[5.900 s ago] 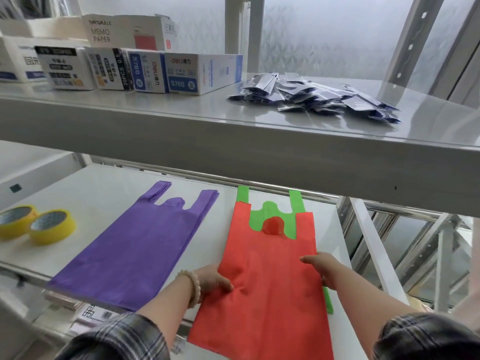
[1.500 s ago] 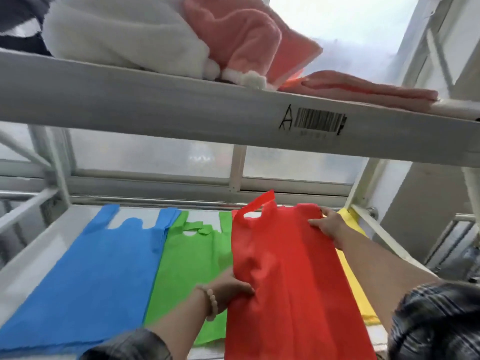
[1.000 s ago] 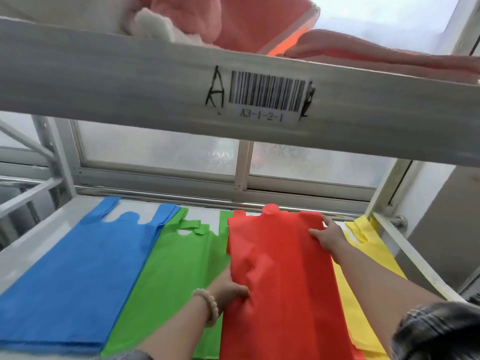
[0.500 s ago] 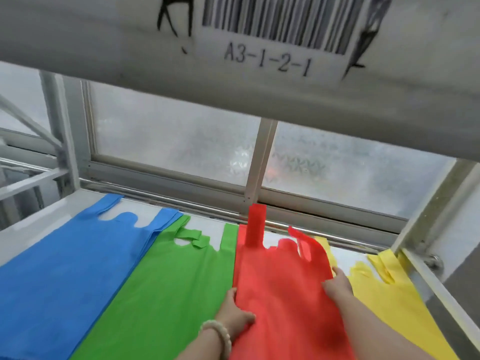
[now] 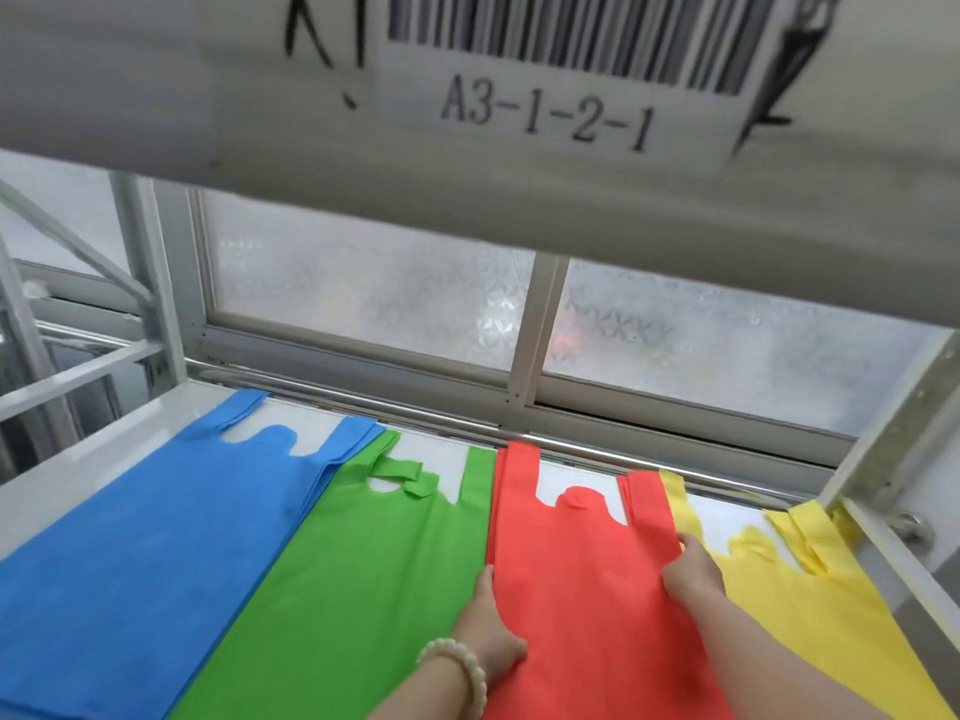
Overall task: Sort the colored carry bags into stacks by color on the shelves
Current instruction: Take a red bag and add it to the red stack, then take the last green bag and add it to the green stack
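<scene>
Four stacks of carry bags lie side by side on the white shelf (image 5: 98,449): blue (image 5: 156,553), green (image 5: 353,574), red (image 5: 582,589) and yellow (image 5: 810,615), handles toward the window. The top red bag lies flat on the red stack. My left hand (image 5: 488,631), a bead bracelet on its wrist, grips that bag's left edge where it meets the green stack. My right hand (image 5: 691,574) grips its right edge beside the yellow stack.
The upper shelf's beam (image 5: 208,148) hangs close overhead, with a barcode label (image 5: 545,111) reading A3-1-2-1. A frosted window (image 5: 363,298) closes off the back. A metal upright (image 5: 893,423) stands at the right, and rack braces (image 5: 78,371) at the left.
The red bag, held up over the shelf before, now lies flat on the red stack with its handles straightened out. Both hands stay on its edges. The view has moved in closer.
</scene>
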The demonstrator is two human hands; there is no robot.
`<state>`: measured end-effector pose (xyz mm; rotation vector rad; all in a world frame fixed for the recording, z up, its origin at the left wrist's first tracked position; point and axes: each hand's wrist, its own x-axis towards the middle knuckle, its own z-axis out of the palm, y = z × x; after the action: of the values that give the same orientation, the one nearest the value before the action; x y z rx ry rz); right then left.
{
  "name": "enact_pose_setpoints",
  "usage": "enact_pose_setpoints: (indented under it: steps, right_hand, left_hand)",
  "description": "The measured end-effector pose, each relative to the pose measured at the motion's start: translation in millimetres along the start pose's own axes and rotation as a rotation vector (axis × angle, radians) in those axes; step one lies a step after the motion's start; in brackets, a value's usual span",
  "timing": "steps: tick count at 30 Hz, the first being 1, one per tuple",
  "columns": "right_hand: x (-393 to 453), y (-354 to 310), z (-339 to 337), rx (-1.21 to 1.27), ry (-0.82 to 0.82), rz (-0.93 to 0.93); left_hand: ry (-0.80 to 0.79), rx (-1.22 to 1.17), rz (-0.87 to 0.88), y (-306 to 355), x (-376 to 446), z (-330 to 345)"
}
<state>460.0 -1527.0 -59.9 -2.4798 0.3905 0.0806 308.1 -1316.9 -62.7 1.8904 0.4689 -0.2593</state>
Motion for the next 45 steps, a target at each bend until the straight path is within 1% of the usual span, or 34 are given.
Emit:
enact_pose_setpoints:
  steps: [4,8,10,14,17,19,21,26,31,32,34,35,37,40,45]
  right_hand:
    - [-4,-15,-2,-0.164,0.093,-0.021]
    - [-29,-50,2,-0.23,0.116,-0.096]
    - [-40,-70,7,-0.196,0.034,-0.168]
    - [-84,-123,26,-0.112,-0.287,-0.3]
    - [-135,-168,53,-0.077,-0.489,-0.371]
    - [-174,-196,78,-0.036,-0.584,-0.404]
    - [-224,-228,105,-0.055,-0.627,-0.469]
    - [-369,-300,169,-0.025,-0.839,-0.566]
    - [-521,-354,255,-0.055,-0.953,-0.621]
    - [-545,-364,270,-0.07,-0.984,-0.648]
    - [-596,-385,301,-0.05,-1.059,-0.638]
    - [-617,-396,319,-0.097,-1.087,-0.646]
    - [-652,-418,353,-0.151,-1.134,-0.668]
    - [-697,-453,394,-0.108,-1.167,-0.663]
    - [-742,-527,439,-0.069,-1.194,-0.636]
  left_hand:
    - [0.066,0.139,-0.003,6,0,-8]
    - [0.156,0.111,0.026,10,-6,-49]
    - [0.181,0.056,0.032,7,-11,-78]
    - [0.234,-0.027,0.024,-15,-32,-144]
    - [0.333,-0.055,-0.006,-41,-60,-199]
    - [0.398,-0.087,-0.029,-64,-87,-236]
    - [0.446,-0.113,-0.057,-91,-116,-274]
    - [0.528,-0.201,-0.128,-167,-209,-385]
    - [0.667,-0.205,-0.241,-260,-323,-505]
    - [0.702,-0.222,-0.265,-275,-340,-525]
    - [0.792,-0.265,-0.298,-307,-372,-567]
    - [0.825,-0.279,-0.305,-321,-383,-586]
    - [0.859,-0.316,-0.311,-346,-398,-616]
    - [0.902,-0.355,-0.339,-379,-404,-654]
    - [0.911,-0.388,-0.362,-419,-388,-723]
